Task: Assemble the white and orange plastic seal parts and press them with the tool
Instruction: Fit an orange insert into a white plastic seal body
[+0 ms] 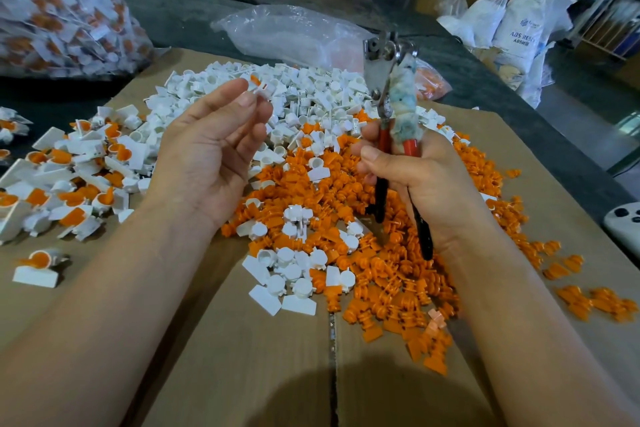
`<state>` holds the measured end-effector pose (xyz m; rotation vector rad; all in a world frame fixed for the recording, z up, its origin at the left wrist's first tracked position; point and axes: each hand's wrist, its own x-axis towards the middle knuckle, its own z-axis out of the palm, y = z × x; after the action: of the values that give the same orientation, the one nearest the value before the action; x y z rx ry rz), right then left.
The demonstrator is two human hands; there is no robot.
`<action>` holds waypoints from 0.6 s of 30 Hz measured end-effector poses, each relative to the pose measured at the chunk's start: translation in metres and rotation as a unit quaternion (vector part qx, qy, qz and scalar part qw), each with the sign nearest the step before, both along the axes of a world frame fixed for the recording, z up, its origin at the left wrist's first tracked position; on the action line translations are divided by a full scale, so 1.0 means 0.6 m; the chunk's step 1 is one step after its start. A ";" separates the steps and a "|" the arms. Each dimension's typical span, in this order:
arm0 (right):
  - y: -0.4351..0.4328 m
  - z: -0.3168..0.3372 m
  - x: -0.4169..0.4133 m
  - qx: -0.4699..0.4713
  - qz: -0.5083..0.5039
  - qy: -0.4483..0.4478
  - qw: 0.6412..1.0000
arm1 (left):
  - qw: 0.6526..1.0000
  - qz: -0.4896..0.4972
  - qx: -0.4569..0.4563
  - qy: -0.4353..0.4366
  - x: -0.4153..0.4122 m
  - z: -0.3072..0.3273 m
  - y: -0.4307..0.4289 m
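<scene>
My left hand (211,149) is raised palm-up and pinches a small white and orange seal (260,89) between thumb and fingertips. My right hand (419,180) grips the pressing tool (389,80) upright by its red and black handles, one handle wrapped in pale cloth. Its metal jaws point up, a short way right of the seal. Below both hands lie a heap of loose white parts (311,94) and a heap of orange parts (388,274). Joined white-and-orange seals (79,180) are piled at the left.
Everything lies on a flat cardboard sheet (242,350) over a dark table. A big clear bag of finished seals (59,3) stands at the back left, an emptier clear bag (291,31) behind the heap. A white device (623,225) lies at the right edge.
</scene>
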<state>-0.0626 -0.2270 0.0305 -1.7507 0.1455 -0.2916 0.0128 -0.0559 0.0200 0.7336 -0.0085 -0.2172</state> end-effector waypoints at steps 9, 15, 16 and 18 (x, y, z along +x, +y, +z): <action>-0.025 -0.001 0.004 -0.199 -0.115 0.023 0.973 | 1.000 -0.010 0.012 -0.012 -0.002 -0.001 -0.003; -0.058 -0.018 0.014 -0.427 -0.151 0.107 0.885 | 0.994 -0.077 0.060 -0.046 -0.007 -0.001 -0.005; -0.061 -0.022 0.016 -0.453 -0.149 0.125 0.870 | 0.990 -0.092 0.084 -0.061 -0.010 -0.002 -0.006; -0.064 -0.029 0.020 -0.491 -0.138 0.155 0.846 | 0.979 -0.127 0.127 -0.098 -0.014 -0.005 -0.008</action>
<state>-0.0506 -0.2653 0.0131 -2.8093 0.5659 -0.3120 0.0043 -0.0605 0.0173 1.0084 -0.2683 -0.3942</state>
